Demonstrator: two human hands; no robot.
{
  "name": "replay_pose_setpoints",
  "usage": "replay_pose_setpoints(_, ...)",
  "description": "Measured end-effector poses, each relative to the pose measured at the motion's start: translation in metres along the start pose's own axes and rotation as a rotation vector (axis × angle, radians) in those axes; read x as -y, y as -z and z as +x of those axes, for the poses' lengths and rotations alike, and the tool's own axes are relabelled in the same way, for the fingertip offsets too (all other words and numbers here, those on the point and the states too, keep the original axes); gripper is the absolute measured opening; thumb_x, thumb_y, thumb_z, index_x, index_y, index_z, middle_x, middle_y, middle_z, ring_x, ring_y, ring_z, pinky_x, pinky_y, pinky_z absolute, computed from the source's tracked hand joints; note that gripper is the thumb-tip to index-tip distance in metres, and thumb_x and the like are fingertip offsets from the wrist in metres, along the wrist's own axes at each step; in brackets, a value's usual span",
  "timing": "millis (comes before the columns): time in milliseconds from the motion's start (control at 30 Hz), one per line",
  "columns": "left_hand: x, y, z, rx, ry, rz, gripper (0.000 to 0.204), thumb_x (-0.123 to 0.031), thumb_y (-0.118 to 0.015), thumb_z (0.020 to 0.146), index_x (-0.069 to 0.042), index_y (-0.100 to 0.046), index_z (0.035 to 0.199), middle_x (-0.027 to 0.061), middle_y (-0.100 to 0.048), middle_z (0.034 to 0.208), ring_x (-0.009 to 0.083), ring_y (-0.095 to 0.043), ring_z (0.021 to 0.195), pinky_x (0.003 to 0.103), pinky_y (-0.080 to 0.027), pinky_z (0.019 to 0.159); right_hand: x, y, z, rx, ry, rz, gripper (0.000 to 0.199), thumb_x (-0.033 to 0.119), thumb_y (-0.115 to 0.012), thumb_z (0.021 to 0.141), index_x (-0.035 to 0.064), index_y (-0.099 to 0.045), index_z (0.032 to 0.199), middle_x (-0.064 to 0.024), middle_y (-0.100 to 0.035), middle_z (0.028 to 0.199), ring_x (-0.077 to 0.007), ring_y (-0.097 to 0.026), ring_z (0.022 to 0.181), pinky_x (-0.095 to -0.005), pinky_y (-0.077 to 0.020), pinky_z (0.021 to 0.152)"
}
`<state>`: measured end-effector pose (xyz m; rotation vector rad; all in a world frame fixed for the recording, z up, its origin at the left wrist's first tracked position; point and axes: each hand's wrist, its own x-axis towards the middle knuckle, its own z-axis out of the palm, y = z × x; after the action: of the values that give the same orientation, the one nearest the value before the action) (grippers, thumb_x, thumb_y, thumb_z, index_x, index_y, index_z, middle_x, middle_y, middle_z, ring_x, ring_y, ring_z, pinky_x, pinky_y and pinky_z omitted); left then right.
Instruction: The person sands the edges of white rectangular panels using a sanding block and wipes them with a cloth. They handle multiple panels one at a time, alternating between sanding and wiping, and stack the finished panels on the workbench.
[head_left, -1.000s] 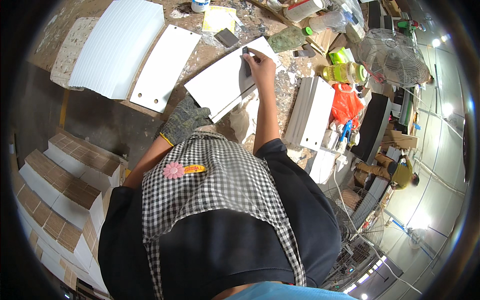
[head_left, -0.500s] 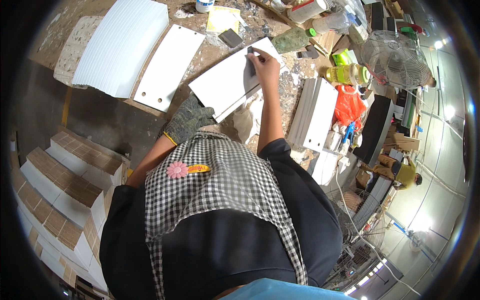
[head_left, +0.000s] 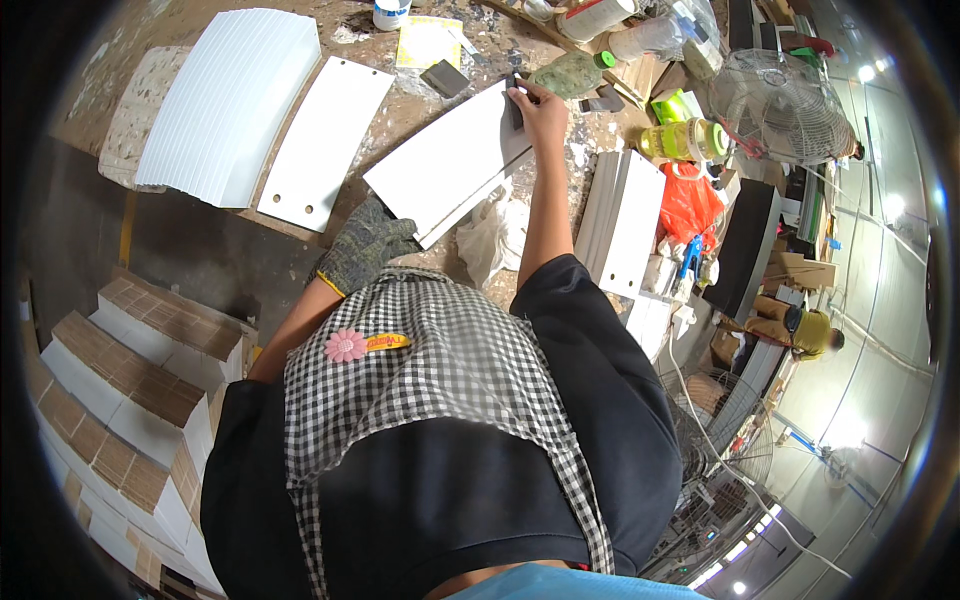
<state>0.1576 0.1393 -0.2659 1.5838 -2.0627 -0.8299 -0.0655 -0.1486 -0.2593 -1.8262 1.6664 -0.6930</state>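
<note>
A white rectangular board (head_left: 450,160) lies slanted on the worktable in front of me. My left hand (head_left: 367,245), in a dark knitted glove, is closed on its near left corner, with the fingertips partly hidden. My bare right hand (head_left: 543,112) is at the board's far right end, its fingers pinching a small dark block (head_left: 515,84) against the edge there. A similar dark grey block (head_left: 445,78) rests on the table just beyond the board. A crumpled white plastic bag (head_left: 492,235) lies beside the board, near my right forearm.
To the left are a white board with holes (head_left: 325,140) and a stack of white boards (head_left: 232,105). More white boards (head_left: 622,220) are piled at right, beside a red plastic bag (head_left: 690,205). Bottles (head_left: 685,140) and a fan (head_left: 780,105) stand beyond; a person (head_left: 805,330) is farther off.
My right hand has slid the dark block slightly right and away, to the board's far end. The view has shifted a little; my left hand stays at the near corner.
</note>
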Motion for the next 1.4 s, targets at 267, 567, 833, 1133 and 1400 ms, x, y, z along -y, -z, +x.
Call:
replay_pose_setpoints(267,-0.019,0.022,0.005,-0.008,0.049,-0.044,0.030,-0.033,-0.074,0.087,-0.008,-0.075,0.103,0.0182,-0.066,0.110,0.0359,-0.059,0.107,0.048,-0.052,0.094,-0.002,0.001,0.003,0.027,0.035,-0.016,0.035,0.030,-0.081,0.083,0.0095,-0.079,0.111,-0.0178,-0.075,0.083,-0.0288,-0.073,0.074,-0.0364,-0.0553,0.071)
replay_pose_setpoints(567,-0.007,0.004,0.000,-0.078,0.048,-0.086,0.032,-0.028,-0.079,0.083,-0.008,-0.075,0.108,0.0209,-0.064,0.108,0.0372,-0.060,0.105,0.044,-0.053,0.094,-0.001,0.001,-0.003,0.027,-0.015,0.007,0.038,0.034,-0.082,0.085,0.0100,-0.078,0.114,-0.0127,-0.076,0.084,-0.0175,-0.069,0.072,-0.0307,-0.0537,0.069)
replay_pose_setpoints(833,-0.031,0.029,0.002,-0.110,0.043,-0.079,0.025,-0.029,-0.072,0.086,-0.007,-0.072,0.098,0.0186,-0.064,0.101,0.0349,-0.060,0.101,0.046,-0.053,0.087,0.000,0.023,-0.043,-0.061,-0.017,0.086,0.029,0.024,-0.077,0.088,0.0065,-0.077,0.111,-0.0132,-0.074,0.082,-0.0207,-0.068,0.072,-0.0338,-0.0528,0.070)
replay_pose_setpoints(1133,-0.015,0.016,-0.001,-0.053,-0.041,0.036,0.026,-0.028,-0.072,0.088,-0.011,-0.075,0.107,0.0121,-0.070,0.111,0.0324,-0.060,0.106,0.045,-0.050,0.096,-0.097,0.054,-0.253,-0.124,-0.280,-0.457,0.017,0.012,-0.066,0.093,0.0025,-0.061,0.106,-0.0179,-0.066,0.099,-0.0397,-0.065,0.092,-0.0483,-0.0497,0.079)
replay_pose_setpoints(1400,-0.010,0.010,-0.011,-0.071,0.034,-0.148,0.032,-0.023,-0.073,0.088,-0.004,-0.073,0.115,0.0126,-0.070,0.120,0.0324,-0.060,0.108,0.043,-0.051,0.098,-0.079,0.033,-0.277,-0.209,-0.026,-0.278,0.040,0.019,-0.071,0.091,0.0067,-0.061,0.128,-0.0253,-0.055,0.132,-0.0450,-0.049,0.125,-0.0534,-0.0415,0.101)
